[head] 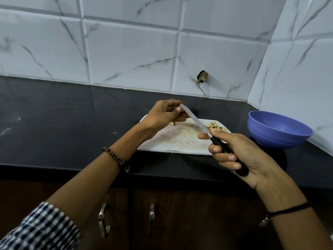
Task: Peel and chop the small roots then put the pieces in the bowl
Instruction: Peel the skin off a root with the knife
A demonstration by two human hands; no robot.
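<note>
The right hand [234, 156] has its fingers curled round the black handle of the knife [198, 123], whose blade slants up and away to the left hand [162, 114] — there the fingertips pinch a small root [183, 111], mostly hidden, right at the blade's tip. Beneath both grips lies the white cutting board [180, 143]. Chopped pieces [216, 127] sit on it just beyond the right hand's thumb, and the blue bowl [277, 130] stands off the board, to that hand's right.
</note>
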